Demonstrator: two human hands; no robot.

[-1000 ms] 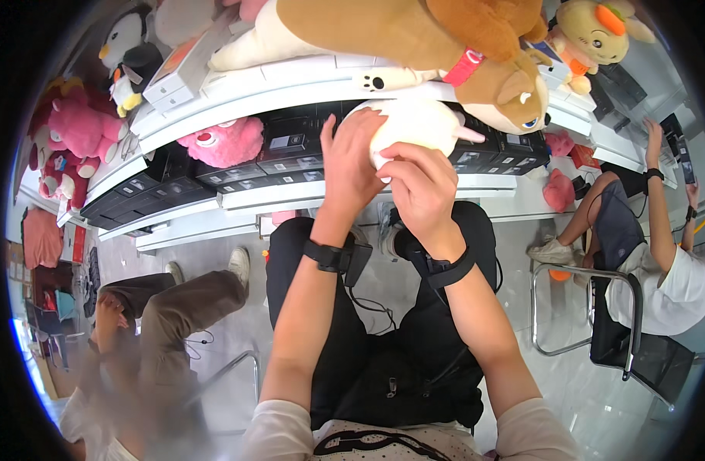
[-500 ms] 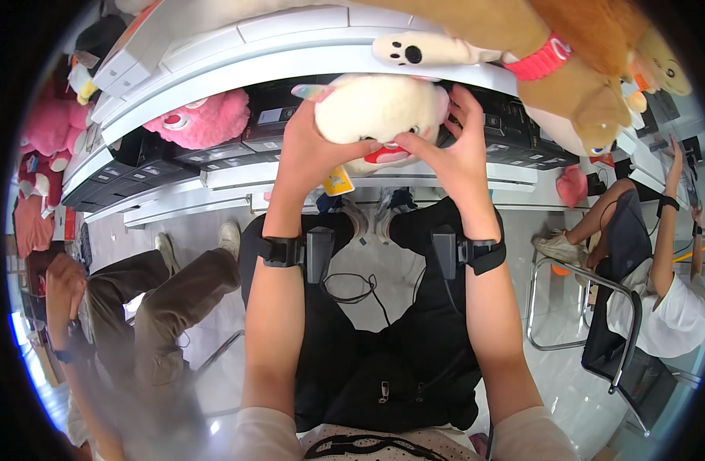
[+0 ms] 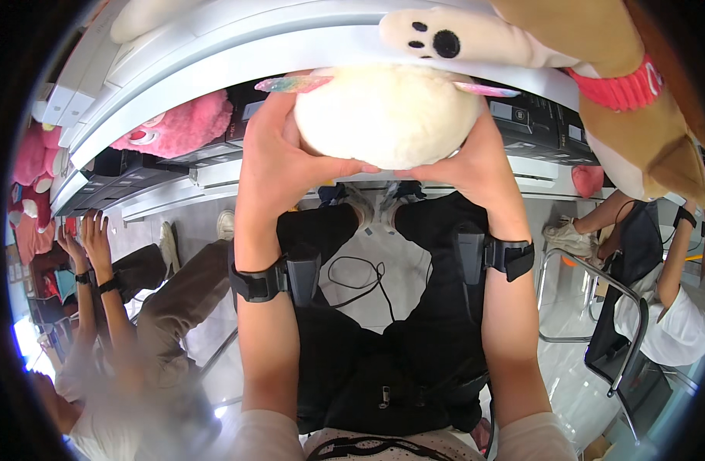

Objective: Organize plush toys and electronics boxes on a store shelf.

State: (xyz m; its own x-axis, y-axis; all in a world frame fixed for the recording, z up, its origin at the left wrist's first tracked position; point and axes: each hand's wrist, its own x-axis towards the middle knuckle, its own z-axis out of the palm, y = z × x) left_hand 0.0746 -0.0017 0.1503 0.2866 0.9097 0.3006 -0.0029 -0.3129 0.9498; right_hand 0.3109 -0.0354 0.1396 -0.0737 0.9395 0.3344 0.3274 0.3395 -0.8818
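A cream-white plush toy [image 3: 387,115] with shiny rainbow-coloured ears is held up between both my hands, in front of the shelf. My left hand [image 3: 279,157] wraps round its left side, the thumb pressed along the lower edge. On the opposite side my right hand [image 3: 475,165] grips it the same way, its thumb pointing inward. The two thumb tips lie a short gap apart under the toy. Most of my fingers are hidden behind it. The plush's face is turned out of sight; only smooth fur shows.
A white shelf edge [image 3: 291,65] curves across the top, with a large tan plush dog [image 3: 614,131] lying over its right part. Below sit a pink plush [image 3: 183,123] and black boxes [image 3: 533,119]. People sit on both sides; a metal-framed chair [image 3: 637,323] stands right.
The plush toy has come closer and tipped, so its face and yellow tag no longer show. Both my hands have spread wider around it. The left person's hands have risen.
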